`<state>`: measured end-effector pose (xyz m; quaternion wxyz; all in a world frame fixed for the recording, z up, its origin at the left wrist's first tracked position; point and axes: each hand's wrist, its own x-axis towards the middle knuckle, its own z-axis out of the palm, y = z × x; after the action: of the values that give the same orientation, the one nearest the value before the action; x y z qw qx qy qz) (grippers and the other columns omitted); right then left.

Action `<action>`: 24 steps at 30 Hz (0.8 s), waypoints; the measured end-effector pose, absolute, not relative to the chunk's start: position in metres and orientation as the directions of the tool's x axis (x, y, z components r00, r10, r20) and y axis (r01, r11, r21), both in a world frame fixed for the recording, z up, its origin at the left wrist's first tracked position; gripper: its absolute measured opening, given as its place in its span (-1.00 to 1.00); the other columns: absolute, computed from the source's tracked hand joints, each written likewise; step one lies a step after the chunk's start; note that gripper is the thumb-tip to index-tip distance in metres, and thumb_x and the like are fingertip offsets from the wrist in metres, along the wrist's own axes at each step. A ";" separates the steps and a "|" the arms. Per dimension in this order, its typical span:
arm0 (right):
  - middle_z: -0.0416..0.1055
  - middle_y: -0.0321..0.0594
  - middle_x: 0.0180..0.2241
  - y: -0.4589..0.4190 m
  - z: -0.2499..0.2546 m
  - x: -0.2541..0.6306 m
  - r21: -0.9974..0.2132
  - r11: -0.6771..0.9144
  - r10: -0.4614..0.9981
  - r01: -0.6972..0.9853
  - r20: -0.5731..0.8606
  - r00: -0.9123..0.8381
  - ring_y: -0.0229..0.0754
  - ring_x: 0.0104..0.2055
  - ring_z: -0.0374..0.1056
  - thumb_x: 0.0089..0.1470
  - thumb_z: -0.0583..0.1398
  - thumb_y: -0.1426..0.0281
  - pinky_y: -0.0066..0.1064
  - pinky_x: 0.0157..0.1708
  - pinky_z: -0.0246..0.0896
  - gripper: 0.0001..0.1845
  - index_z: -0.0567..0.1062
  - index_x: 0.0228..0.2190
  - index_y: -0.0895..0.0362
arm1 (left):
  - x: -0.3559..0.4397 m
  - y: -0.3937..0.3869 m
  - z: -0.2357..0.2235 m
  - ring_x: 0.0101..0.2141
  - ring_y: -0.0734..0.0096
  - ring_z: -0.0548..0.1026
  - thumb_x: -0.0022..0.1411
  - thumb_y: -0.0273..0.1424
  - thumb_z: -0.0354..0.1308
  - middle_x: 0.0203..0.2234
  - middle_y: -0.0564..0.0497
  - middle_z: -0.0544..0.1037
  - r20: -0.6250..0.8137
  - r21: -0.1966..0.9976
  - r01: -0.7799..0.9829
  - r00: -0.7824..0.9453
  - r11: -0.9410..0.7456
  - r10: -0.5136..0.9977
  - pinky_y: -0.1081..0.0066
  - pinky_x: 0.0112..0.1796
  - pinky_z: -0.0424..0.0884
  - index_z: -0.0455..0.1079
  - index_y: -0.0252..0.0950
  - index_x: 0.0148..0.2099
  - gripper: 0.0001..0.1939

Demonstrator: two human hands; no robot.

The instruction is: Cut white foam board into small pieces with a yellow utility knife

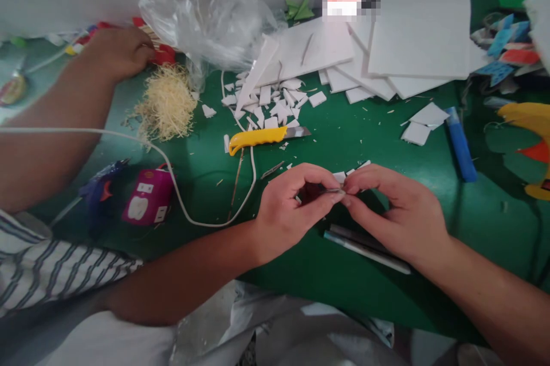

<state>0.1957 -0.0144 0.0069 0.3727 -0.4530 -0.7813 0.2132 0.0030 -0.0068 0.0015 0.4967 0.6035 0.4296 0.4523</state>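
Observation:
Over the near part of the green table, my left hand (pixel 294 205) pinches a small, thin grey piece (pixel 330 191) between thumb and fingertips. My right hand (pixel 399 214) meets it there, its thumb and forefinger closed at the piece's other end. Fingers cover most of the piece, so its kind is unclear. Just behind the fingertips lie small white foam-board scraps (pixel 339 176). Below my right hand rests a slim stick-like tool (pixel 365 250), partly covered. A yellow utility knife (pixel 262 138) with its blade out lies beyond my left hand, near a loose blade-like sliver (pixel 272 169).
A co-worker's hand (pixel 122 51) reaches in at left, by pale shredded strands (pixel 167 103). A white cord (pixel 180 205) loops past a magenta box (pixel 146 197). White foam boards (pixel 419 28), cut scraps (pixel 279 108) and a plastic bag (pixel 223 25) lie behind; a blue stick (pixel 461 145) is right.

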 end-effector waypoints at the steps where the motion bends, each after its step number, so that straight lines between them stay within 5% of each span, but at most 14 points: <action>1: 0.59 -0.37 -0.38 -0.015 0.007 0.195 -0.680 0.493 0.870 0.543 0.381 -0.313 -0.28 -0.39 0.54 0.19 0.25 0.52 -0.46 -0.38 0.43 -0.84 0.45 -0.30 -0.01 | 0.003 -0.007 0.002 -0.41 0.51 0.55 0.21 -0.48 0.37 -0.37 0.07 0.66 0.108 0.990 0.066 0.215 -0.125 0.971 0.53 -0.39 0.49 0.55 -0.22 -0.31 -0.92; 9: 0.61 -0.36 -0.38 -0.016 0.008 0.194 -0.690 0.476 0.880 0.546 0.375 -0.292 -0.26 -0.36 0.56 0.19 0.26 0.50 -0.44 -0.35 0.46 -0.86 0.46 -0.29 0.00 | 0.007 -0.009 0.001 -0.50 0.58 0.51 0.12 -0.46 0.44 -0.43 0.13 0.61 0.021 0.999 -0.033 0.125 -0.017 0.992 0.60 -0.47 0.47 0.48 -0.22 -0.28 -0.82; 17: 0.67 -0.32 -0.31 -0.017 0.007 0.196 -0.644 0.484 0.873 0.592 0.397 -0.282 -0.21 -0.35 0.61 0.21 0.26 0.49 -0.39 -0.39 0.50 -0.85 0.54 -0.22 -0.02 | 0.004 -0.008 -0.001 -0.48 0.51 0.50 0.20 -0.35 0.40 -0.41 0.06 0.64 0.026 0.997 0.062 0.174 -0.037 0.984 0.51 -0.45 0.45 0.46 -0.22 -0.33 -0.84; 24: 0.66 -0.37 -0.36 -0.016 0.011 0.196 -0.646 0.503 0.864 0.574 0.400 -0.307 -0.27 -0.39 0.59 0.18 0.22 0.56 -0.46 -0.41 0.48 -0.81 0.50 -0.28 -0.01 | -0.001 -0.006 0.003 -0.40 0.51 0.57 0.28 -0.53 0.32 -0.36 0.08 0.69 0.202 0.951 0.183 0.246 -0.250 0.948 0.52 -0.37 0.49 0.55 -0.21 -0.28 -0.89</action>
<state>0.1956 -0.0161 0.0108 0.3697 -0.4583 -0.7841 0.1961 -0.0006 -0.0059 0.0032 0.4359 0.6579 0.4298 0.4387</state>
